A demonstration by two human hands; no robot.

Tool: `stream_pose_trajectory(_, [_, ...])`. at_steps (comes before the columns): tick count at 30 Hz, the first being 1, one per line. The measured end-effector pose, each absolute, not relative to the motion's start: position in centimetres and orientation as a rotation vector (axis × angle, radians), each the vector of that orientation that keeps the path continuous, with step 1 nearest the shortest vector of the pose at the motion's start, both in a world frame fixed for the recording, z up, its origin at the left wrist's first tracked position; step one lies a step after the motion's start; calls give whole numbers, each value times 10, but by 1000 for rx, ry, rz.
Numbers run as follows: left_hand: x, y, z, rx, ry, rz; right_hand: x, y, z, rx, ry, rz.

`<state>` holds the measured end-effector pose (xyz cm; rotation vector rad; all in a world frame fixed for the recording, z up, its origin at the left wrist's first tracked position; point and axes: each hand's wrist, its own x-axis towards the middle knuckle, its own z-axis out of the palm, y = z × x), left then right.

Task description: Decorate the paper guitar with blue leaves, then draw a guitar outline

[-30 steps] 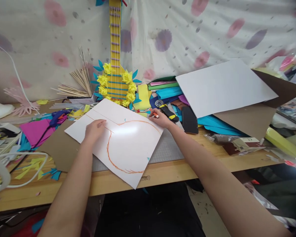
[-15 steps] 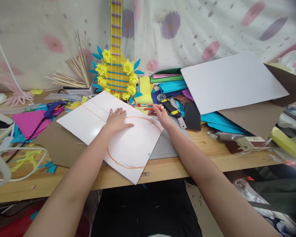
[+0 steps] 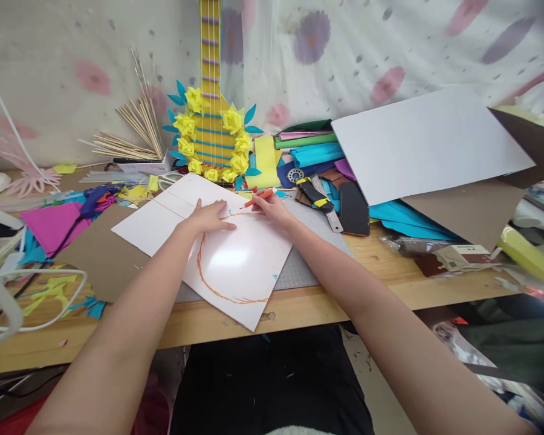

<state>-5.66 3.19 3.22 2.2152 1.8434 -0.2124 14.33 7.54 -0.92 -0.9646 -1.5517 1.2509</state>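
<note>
A white board (image 3: 249, 275) lies at a slant on the workbench, with a curved orange line and two straight lines drawn on it. My left hand (image 3: 210, 216) rests flat on the board's upper part, fingers spread. In my right hand (image 3: 272, 209) is an orange marker (image 3: 263, 196), pinched between the fingers. Its tip is at the upper orange line; whether it touches the board I cannot tell. Under the board lie a grey cutting mat (image 3: 306, 272) and a piece of brown cardboard (image 3: 97, 266).
A yellow paper guitar (image 3: 214, 136) with yellow flowers stands behind the board. To the right are a utility knife (image 3: 315, 194), a black phone-like slab (image 3: 354, 208) and a large white sheet (image 3: 430, 145). Wooden sticks (image 3: 131, 136) and a white cable (image 3: 40, 273) are on the left.
My right hand has moved left along the board with the marker, which now points down and left. The board has shifted slightly, and my left hand sits slightly lower and further left.
</note>
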Motion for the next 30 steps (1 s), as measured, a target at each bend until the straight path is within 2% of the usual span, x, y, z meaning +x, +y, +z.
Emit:
stream_pose_trajectory(10, [-81, 51, 30, 2115, 1809, -13, 98, 79, -10, -988, -1805, 1197])
stream_pose_trajectory(30, [-77, 48, 31, 2142, 1829, -5, 101, 76, -9, -1036, -1889, 1144])
